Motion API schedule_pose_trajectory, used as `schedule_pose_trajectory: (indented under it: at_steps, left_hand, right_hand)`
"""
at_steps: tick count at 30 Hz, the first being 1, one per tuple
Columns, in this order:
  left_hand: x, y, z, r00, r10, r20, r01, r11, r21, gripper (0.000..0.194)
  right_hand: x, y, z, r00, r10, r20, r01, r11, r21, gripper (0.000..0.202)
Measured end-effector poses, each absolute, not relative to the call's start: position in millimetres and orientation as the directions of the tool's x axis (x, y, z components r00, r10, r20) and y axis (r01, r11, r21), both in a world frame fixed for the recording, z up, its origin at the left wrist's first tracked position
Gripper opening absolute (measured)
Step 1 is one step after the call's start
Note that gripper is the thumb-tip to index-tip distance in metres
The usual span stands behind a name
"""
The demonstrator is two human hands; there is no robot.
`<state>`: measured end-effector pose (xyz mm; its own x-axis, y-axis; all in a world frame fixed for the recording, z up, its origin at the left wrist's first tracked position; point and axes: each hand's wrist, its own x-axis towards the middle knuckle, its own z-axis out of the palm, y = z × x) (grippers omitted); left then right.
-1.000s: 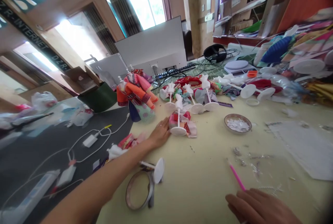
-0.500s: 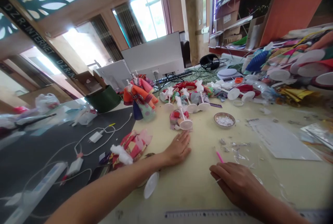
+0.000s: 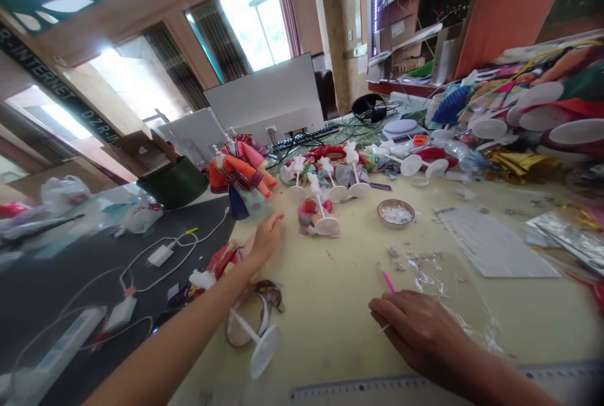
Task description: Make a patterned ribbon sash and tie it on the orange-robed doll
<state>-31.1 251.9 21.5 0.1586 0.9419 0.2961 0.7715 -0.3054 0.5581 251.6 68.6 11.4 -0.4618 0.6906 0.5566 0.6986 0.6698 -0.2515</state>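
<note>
My left hand (image 3: 268, 239) hovers over the left side of the pale mat, its fingers loosely extended and nothing visible in them. Close by are pink-red doll clothing (image 3: 226, 259) with a white figure part and the dressed dolls (image 3: 243, 170) in orange and pink. My right hand (image 3: 419, 324) rests low on the mat, fingers curled around a slim pink pen-like stick (image 3: 388, 280) whose tip points up and away. A thin pale end shows below those fingers. Under my left forearm lie a white doll stand (image 3: 264, 350) and a clear ring.
Beyond the hands are a bowl of white bits (image 3: 395, 213), white doll stands (image 3: 326, 225) and heaped doll clothes. To the right lie a clear bag (image 3: 438, 274) and a white sheet (image 3: 495, 242). A ruler (image 3: 358, 387) crosses the front; cables and chargers (image 3: 160, 255) cover the left.
My left hand has moved left and away from the middle of the mat, toward the dressed dolls. The right hand keeps its place with the pink stick. The view has shifted slightly.
</note>
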Motion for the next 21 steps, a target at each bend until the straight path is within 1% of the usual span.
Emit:
schedule_pose_trajectory:
  at_steps: [1,4,10,16,19,21]
  left_hand:
    - [-39,264,19,0.143,0.949,0.282,0.795,-0.28,0.539,0.03]
    - [-52,290,14,0.16,0.959,0.232,0.843,-0.255,0.473,0.032]
    - [-51,309,12,0.298,0.944,0.144,0.872,-0.33,0.361,0.032]
    - [-52,286,8,0.416,0.907,0.065,0.87,-0.418,0.263,0.034]
    - [-45,264,10,0.474,0.88,0.02,0.853,-0.465,0.237,0.037]
    - [-34,247,13,0.52,0.854,-0.02,0.833,-0.502,0.235,0.043]
  right_hand:
    - [251,68,12,-0.464,0.687,0.559,0.696,0.673,-0.249,0.025]
    - [252,69,14,-0.461,0.688,0.561,0.699,0.671,-0.248,0.025]
    - [254,70,12,-0.464,0.688,0.558,0.694,0.674,-0.255,0.024]
    - [253,69,9,-0.465,0.689,0.555,0.691,0.675,-0.259,0.023]
    - [252,68,10,-0.465,0.681,0.566,0.692,0.678,-0.247,0.024]
    - [252,69,11,-0.467,0.683,0.562,0.698,0.674,-0.241,0.024]
